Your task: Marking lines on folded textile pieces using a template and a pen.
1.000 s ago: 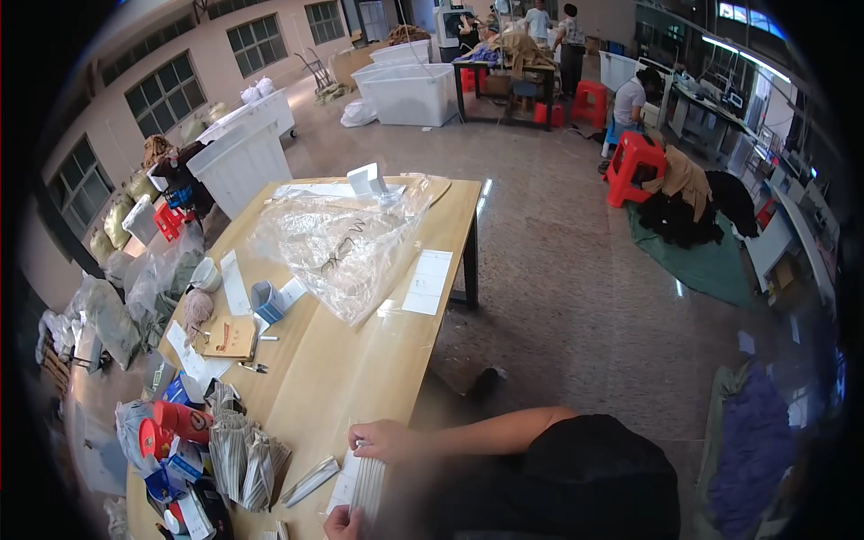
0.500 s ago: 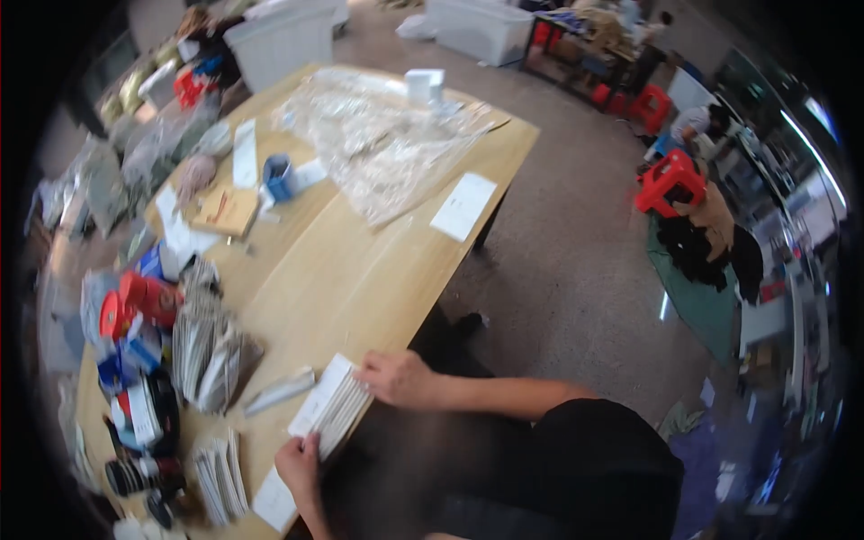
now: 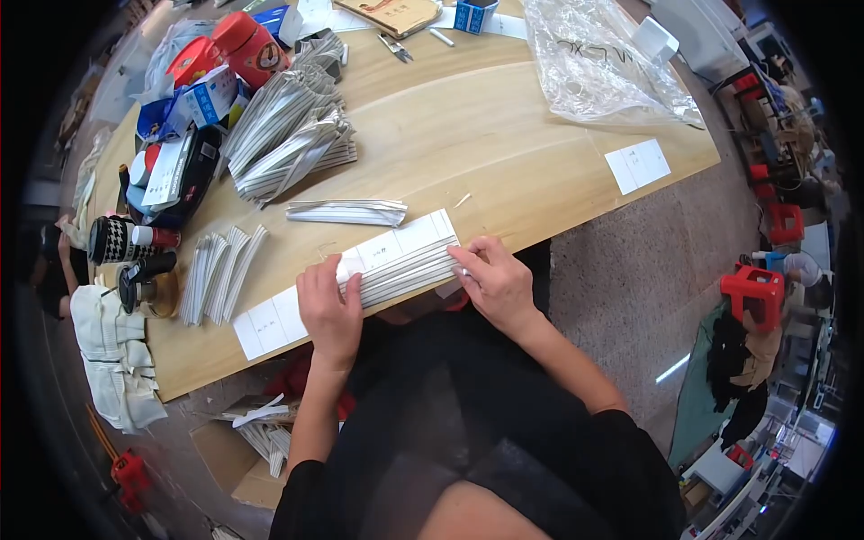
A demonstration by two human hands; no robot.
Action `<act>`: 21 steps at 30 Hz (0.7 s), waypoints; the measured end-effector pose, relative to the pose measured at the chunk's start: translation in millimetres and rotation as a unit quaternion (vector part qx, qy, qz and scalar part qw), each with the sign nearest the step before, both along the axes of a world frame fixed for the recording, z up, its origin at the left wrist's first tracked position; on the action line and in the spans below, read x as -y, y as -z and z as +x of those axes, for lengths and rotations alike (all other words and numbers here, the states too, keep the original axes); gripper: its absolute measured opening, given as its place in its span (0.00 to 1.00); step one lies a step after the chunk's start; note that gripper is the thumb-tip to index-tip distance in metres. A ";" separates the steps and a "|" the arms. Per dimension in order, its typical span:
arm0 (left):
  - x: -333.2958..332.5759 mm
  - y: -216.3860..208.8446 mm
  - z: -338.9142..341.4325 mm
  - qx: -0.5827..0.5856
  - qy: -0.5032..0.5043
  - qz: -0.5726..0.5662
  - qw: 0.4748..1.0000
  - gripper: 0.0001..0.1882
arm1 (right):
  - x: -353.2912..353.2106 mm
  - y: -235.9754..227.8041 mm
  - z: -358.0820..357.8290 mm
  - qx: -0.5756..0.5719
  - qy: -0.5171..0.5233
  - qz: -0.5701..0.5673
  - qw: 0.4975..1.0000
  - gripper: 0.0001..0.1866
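Observation:
A small stack of white fabric strips with dark stripes [image 3: 400, 272] lies along the table's near edge, partly over a white paper card [image 3: 409, 236] with lines and handwriting. My left hand [image 3: 330, 310] grips the stack's left end, thumb and fingers closed together. At the right end, my right hand [image 3: 495, 281] pinches the strips between thumb and bent fingers. Another folded striped strip [image 3: 346, 212] lies just beyond the card. A second white card [image 3: 270, 326] extends to the left, partly hidden by my left hand. Several striped strips [image 3: 220, 274] lie farther left.
Bundled striped fabric [image 3: 292, 135] is heaped at the left, near red containers [image 3: 252, 49] and a dark houndstooth cup [image 3: 112, 239]. Clear plastic [image 3: 603, 67] and a white card [image 3: 637, 166] lie at the right. A cardboard box of scraps [image 3: 229, 459] stands below the table's edge.
My view has swung down and rightward, so the table's near edge now runs across the middle. Both hands stay at the two ends of the strips.

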State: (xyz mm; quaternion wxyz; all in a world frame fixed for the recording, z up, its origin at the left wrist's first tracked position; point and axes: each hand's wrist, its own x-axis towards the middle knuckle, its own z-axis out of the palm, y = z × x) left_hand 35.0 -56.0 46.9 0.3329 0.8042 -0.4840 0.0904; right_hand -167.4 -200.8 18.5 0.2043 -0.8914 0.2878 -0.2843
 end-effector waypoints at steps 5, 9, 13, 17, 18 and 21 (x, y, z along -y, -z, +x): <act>20.3 7.9 -43.9 -0.066 0.240 -0.014 0.968 0.21 | 0.4 -1.0 1.9 -0.027 0.001 0.007 1.000 0.19; 24.3 21.6 -57.7 -0.021 0.247 0.057 0.967 0.29 | 2.0 1.6 5.1 -0.034 0.004 -0.024 0.999 0.20; 19.6 27.8 -57.0 -0.007 0.215 0.080 0.973 0.31 | 4.5 -2.8 6.9 -0.037 -0.001 -0.018 0.999 0.20; 19.8 29.5 -56.9 0.008 0.208 0.081 0.975 0.32 | 5.0 -6.0 7.9 -0.037 -0.004 -0.017 0.999 0.19; 21.1 28.7 -57.1 0.007 0.209 0.081 0.975 0.32 | 5.3 -6.4 7.8 -0.037 -0.004 -0.018 0.999 0.19; 27.1 24.5 -58.4 0.020 0.201 0.101 0.974 0.33 | 5.6 -5.7 7.7 -0.036 -0.001 -0.011 0.999 0.18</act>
